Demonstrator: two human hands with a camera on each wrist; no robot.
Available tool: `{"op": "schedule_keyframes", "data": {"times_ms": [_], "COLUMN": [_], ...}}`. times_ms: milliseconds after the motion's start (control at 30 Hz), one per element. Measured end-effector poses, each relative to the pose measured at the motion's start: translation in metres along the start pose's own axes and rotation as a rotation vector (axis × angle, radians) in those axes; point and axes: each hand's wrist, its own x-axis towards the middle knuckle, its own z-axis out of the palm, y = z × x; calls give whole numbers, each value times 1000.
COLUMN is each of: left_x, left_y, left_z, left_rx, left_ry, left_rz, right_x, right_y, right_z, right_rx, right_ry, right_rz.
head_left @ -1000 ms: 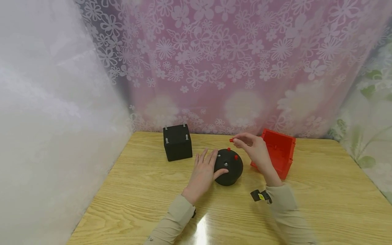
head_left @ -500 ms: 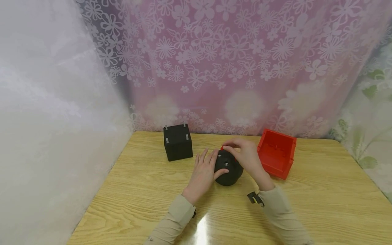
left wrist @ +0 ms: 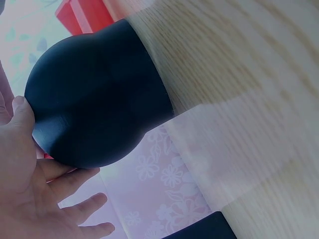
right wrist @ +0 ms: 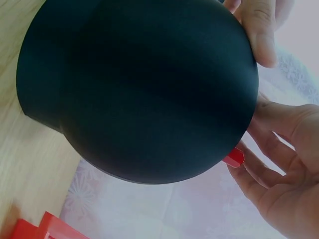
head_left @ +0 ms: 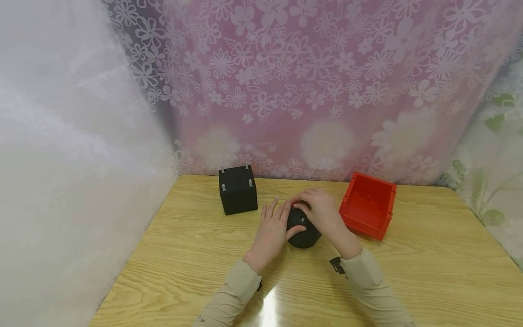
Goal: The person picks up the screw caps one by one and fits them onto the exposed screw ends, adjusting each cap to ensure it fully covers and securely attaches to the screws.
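Observation:
A black rounded body [head_left: 303, 238] on a narrower round base stands on the wooden table in the head view. A metal stud [head_left: 303, 219] shows on its top. My left hand [head_left: 267, 236] rests against its left side, thumb over the top and fingers fairly straight. Just beyond those fingertips, my right hand [head_left: 323, 215] pinches a small red cap [head_left: 293, 205] at the top of the black body. In the right wrist view another red cap [right wrist: 234, 158] sticks out from the rounded surface. The right hand hides part of the top in the head view.
Behind and to the left stands a black cube [head_left: 239, 195] with several metal studs upright on top. A red open bin [head_left: 367, 230] sits to the right of the right hand. Patterned curtains [head_left: 286, 91] hang behind the wooden table [head_left: 184, 263].
My right hand has carried the red cap left and down onto the black body's top, beside the left fingertips. The left hand has stayed in place.

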Motion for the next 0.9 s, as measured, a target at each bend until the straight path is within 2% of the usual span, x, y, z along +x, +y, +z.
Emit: {"op": "schedule_keyframes", "data": {"times_ms": [400, 667, 900], "left_x": [-1, 0, -1], "left_y": [0, 1, 0], "left_z": [2, 1, 1], "left_rx": [-2, 10, 17], "left_ry": [37, 21, 29], "left_rz": [14, 3, 12], "right_x": [-2, -1, -2], "right_y": [-3, -6, -6], "right_z": [1, -2, -6], "right_rx": [-45, -65, -39], "right_ry": [33, 12, 0], "right_rz": [-38, -60, -59]}}
